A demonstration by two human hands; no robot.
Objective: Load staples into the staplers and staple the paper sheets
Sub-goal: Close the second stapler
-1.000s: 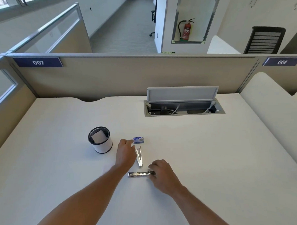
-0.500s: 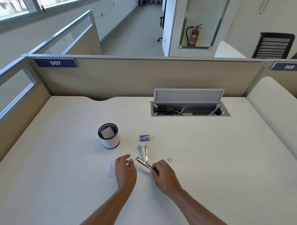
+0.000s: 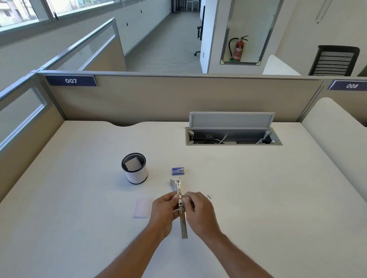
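Both hands hold an opened metal stapler (image 3: pixel 181 209) just above the surface (image 3: pixel 259 204), left hand (image 3: pixel 164 209) pinching its mid section, right hand (image 3: pixel 198 211) w/ fingers curled on it, poss. pinching a staple strip, staple box (image 3: pixel 178 171) beyond, paper (image 3: pixel 142 207) to the left.

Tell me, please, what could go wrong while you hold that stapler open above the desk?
The stapler is held in the air by the left hand and right hand; it might snap shut on a finger. The loose staples beside the right hand could get brushed away. The paper lies near the left wrist and might slide.
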